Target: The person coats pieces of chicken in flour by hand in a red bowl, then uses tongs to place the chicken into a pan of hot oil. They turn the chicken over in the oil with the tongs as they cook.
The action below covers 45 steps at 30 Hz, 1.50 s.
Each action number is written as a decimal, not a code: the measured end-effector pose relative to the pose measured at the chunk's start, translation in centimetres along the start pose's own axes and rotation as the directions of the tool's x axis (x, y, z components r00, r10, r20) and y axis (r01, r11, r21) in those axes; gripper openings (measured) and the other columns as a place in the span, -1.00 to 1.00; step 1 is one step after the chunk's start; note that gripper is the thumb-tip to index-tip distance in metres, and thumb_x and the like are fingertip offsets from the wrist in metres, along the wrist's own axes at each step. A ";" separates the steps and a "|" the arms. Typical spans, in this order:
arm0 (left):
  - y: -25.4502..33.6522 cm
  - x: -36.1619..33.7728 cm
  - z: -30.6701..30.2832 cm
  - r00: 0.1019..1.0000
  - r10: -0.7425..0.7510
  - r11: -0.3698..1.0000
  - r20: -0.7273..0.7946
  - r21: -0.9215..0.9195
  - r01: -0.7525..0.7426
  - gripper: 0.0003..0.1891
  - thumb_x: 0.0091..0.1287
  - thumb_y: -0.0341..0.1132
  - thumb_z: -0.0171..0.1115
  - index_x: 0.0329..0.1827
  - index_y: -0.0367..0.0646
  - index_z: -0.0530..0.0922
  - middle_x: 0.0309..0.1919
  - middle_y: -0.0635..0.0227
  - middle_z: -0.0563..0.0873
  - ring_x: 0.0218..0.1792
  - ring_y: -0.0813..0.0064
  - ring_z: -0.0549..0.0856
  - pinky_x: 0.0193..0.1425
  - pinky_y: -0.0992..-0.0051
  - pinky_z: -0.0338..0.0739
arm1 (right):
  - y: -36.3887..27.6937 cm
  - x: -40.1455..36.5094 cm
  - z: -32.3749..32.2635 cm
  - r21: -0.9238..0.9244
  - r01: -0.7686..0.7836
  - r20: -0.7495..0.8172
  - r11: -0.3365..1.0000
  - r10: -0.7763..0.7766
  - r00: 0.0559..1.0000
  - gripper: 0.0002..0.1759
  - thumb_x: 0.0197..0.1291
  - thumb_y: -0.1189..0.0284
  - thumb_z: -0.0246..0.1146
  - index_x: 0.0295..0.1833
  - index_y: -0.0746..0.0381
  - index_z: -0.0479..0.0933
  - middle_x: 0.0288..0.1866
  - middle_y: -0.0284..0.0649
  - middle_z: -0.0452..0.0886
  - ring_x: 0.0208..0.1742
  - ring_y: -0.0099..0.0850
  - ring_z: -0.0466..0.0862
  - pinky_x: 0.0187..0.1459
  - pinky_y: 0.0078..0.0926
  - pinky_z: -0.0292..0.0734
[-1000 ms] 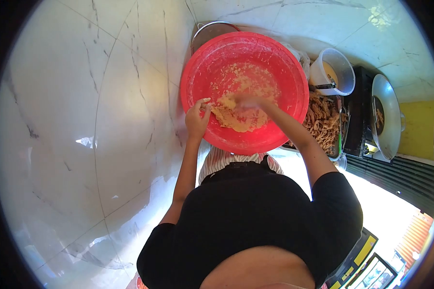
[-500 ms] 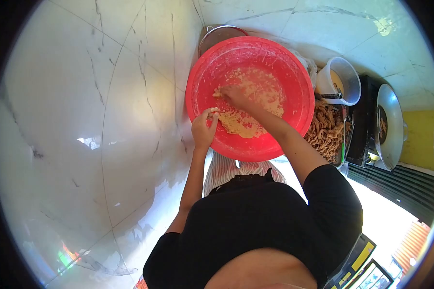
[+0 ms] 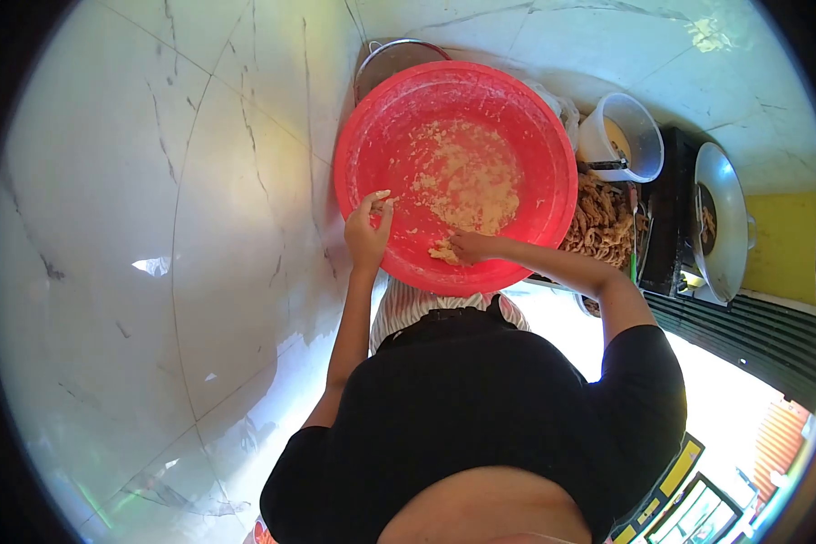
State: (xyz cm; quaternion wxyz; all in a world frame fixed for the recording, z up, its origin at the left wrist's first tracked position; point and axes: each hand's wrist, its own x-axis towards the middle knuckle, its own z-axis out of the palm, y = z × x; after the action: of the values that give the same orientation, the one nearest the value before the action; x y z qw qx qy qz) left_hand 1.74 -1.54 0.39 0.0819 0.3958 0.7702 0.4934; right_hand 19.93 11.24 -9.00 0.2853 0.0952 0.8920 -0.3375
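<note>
A wide red basin (image 3: 544,222) sits before me, with crumbly yellow dough (image 3: 467,177) scattered and smeared over its bottom. My right hand (image 3: 474,246) is down in the near part of the basin, its fingers closed on a lump of dough (image 3: 443,253). At the basin's left side, my left hand (image 3: 366,238) lies over the rim with curled fingers, seemingly gripping it. Dough sticks to its fingertips, and some of its fingers are hidden.
Right of the basin is a heap of brown fried strips (image 3: 598,218). Behind it stands a white tub (image 3: 648,145) with pale liquid. A large metal pan (image 3: 733,245) sits farther right. Tiled wall (image 3: 245,181) closes off the left, and a metal-rimmed container (image 3: 381,63) shows behind the basin.
My right hand has moved from the basin's left middle toward its near edge, gathering dough there. My left hand keeps its place at the rim. The whole view has shifted slightly.
</note>
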 end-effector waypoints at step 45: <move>0.1 0.0 0.1 0.996 0.048 0.996 0.076 0.072 -0.053 -0.84 0.14 -0.31 0.18 -0.23 -0.10 0.57 -0.47 0.32 0.65 -0.43 0.45 0.62 -0.28 0.49 0.44 | 11.2 -1.5 -7.7 0.242 -0.390 -0.251 0.889 0.445 0.859 -0.34 -0.14 0.50 0.25 0.16 0.22 0.21 -0.03 -0.03 0.40 -0.04 -0.19 0.48 -0.16 -0.23 0.45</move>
State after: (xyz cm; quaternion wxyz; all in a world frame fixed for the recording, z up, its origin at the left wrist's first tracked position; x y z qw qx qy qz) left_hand 1.84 -1.47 0.45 0.0833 0.4359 0.7740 0.4516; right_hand 21.85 24.79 -9.58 0.2032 0.3628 0.8477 -0.3293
